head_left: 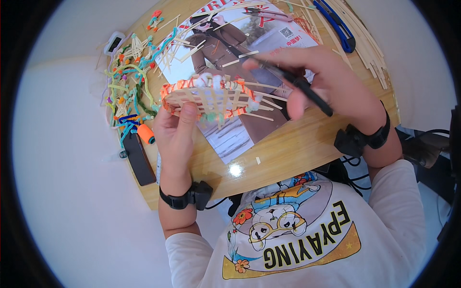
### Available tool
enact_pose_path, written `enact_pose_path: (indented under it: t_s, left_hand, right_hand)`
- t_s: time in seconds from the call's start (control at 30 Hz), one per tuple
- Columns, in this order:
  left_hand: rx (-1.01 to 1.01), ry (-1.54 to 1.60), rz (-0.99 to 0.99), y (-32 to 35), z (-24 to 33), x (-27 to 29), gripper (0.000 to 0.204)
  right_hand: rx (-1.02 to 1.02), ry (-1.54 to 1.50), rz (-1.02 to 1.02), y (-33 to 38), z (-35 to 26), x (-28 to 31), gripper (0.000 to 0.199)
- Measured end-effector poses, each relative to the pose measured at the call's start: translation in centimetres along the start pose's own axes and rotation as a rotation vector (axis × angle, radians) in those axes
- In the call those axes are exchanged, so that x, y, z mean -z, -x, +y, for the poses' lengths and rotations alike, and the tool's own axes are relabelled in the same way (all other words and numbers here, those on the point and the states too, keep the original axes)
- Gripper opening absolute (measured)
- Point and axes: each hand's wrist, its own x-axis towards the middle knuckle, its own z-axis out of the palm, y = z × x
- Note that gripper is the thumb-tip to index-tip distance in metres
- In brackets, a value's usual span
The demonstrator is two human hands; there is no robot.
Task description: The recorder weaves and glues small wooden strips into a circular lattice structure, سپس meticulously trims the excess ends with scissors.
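Observation:
My left hand [178, 134] grips a small woven basket [206, 98] by its left side, thumb pressed on the weave. Pale flat strips form the basket, and its edge is wrapped in orange, white and mint-green fluffy yarn. Several loose strip ends stick out on the right side. Closed around a slim black tool [302, 86], my right hand [331, 79] hovers right of the basket. The tool's narrow end points up and left, above those strip ends, apart from the basket. Blur hides its exact kind.
Under the work lies a printed magazine [228, 144] with cut strip pieces on it. Coloured yarn and pipe cleaners [129, 89], an orange spool [146, 134] and a dark phone-like slab [139, 159] sit at left. A blue utility knife [336, 26] and long strips [367, 43] lie far right.

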Motion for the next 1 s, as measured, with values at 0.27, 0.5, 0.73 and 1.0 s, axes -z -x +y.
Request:
enact_pose_path:
  t_s: [0.27,0.5,0.73,1.0]
  left_hand:
    - [0.141,0.134,0.161,-0.8,-0.3,0.9,0.028]
    - [0.219,0.427,0.145,-1.3,0.1,0.8,0.033]
    - [0.257,0.485,0.078,-1.2,0.3,1.4,0.034]
    - [0.219,0.484,0.149,-1.1,0.4,0.5,0.035]
  right_hand:
    - [0.053,-0.263,0.16,-0.2,0.4,0.4,0.086]
    - [-0.016,-0.296,0.15,-0.5,1.4,-0.3,0.066]
    - [0.004,-0.352,0.108,-0.9,1.7,-1.0,0.07]
    - [0.079,-0.359,0.01,-0.7,1.4,-2.2,0.05]
